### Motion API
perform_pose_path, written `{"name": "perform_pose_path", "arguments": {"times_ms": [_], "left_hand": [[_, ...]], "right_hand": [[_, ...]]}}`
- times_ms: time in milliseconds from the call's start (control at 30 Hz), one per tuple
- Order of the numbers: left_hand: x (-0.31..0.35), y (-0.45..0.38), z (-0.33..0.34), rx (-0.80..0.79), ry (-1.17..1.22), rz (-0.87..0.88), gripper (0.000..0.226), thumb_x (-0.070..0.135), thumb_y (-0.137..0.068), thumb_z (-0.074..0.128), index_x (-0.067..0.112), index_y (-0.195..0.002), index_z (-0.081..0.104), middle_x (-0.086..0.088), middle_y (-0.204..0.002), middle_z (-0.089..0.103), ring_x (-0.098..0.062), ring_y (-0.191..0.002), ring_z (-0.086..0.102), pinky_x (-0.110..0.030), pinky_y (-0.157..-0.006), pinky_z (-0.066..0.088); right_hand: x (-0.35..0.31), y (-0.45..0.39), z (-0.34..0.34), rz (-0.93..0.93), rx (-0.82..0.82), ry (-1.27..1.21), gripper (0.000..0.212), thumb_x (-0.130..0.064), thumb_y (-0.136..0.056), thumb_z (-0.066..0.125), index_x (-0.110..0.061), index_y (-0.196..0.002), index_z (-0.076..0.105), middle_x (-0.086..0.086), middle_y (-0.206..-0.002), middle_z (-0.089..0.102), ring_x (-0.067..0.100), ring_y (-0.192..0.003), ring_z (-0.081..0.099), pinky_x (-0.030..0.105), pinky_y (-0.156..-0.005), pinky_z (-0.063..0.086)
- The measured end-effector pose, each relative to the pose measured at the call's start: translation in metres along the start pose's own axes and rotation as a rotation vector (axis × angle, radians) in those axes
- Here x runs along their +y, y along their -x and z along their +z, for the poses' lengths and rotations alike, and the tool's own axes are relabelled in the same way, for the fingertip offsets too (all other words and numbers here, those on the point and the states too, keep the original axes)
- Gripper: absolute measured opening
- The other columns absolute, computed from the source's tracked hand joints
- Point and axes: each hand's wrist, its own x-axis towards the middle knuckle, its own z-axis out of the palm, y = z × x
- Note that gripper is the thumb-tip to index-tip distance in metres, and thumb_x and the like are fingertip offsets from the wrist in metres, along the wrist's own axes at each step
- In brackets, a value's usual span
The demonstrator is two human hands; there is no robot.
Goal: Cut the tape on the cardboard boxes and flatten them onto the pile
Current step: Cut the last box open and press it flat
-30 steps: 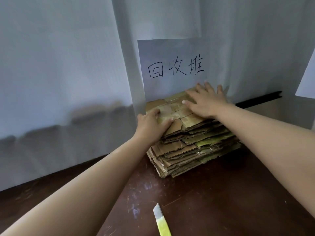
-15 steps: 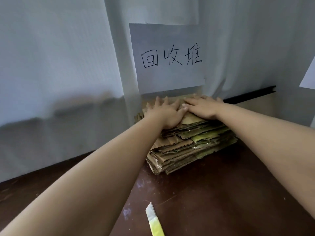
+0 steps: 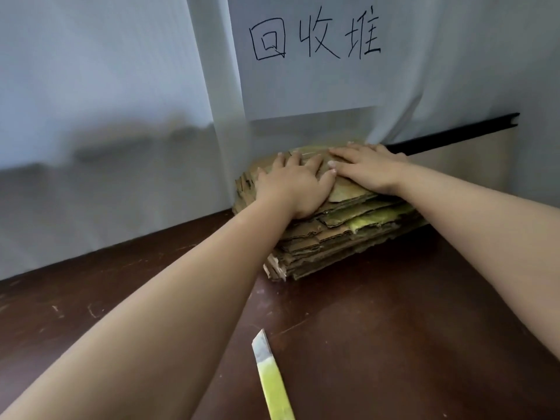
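The left hand (image 3: 295,184) and right hand (image 3: 365,168) lay spread, palms pressing side by side on the pile (image 3: 339,234), likely to squash it flat. The knife (image 3: 271,377) rested unused at six o'clock on the table (image 3: 409,328).

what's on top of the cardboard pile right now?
Both hands lie flat on the cardboard pile: left hand and right hand, side by side, fingers straight. They cover most of the top sheet, so any tape or flaps beneath cannot be seen.
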Motion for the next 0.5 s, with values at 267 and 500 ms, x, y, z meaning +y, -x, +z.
{"name": "perform_pose_path", "arguments": {"times_ms": [267,500], "left_hand": [[-0.002,-0.040,-0.042,-0.273,0.063,-0.097,0.063,0.054,-0.090,0.024,0.022,-0.142,0.040,-0.014,-0.147,0.033,-0.039,-0.136,0.025,-0.056,-0.109,0.026],[0.010,-0.006,-0.004,-0.045,0.077,-0.164,0.063,0.057,-0.095,0.021,0.032,-0.153,0.012,-0.001,-0.162,0.001,-0.027,-0.148,-0.012,-0.061,-0.114,-0.002]], "right_hand": [[-0.013,-0.025,-0.034,0.015,-0.141,0.041,0.052,-0.059,-0.096,0.028,-0.035,-0.141,0.036,0.004,-0.149,0.032,0.035,-0.137,0.024,0.052,-0.108,0.028],[-0.010,-0.006,-0.008,0.072,-0.145,0.039,0.073,-0.064,-0.093,0.018,-0.028,-0.152,-0.006,-0.004,-0.160,-0.015,0.026,-0.146,-0.014,0.058,-0.115,0.008]]}}
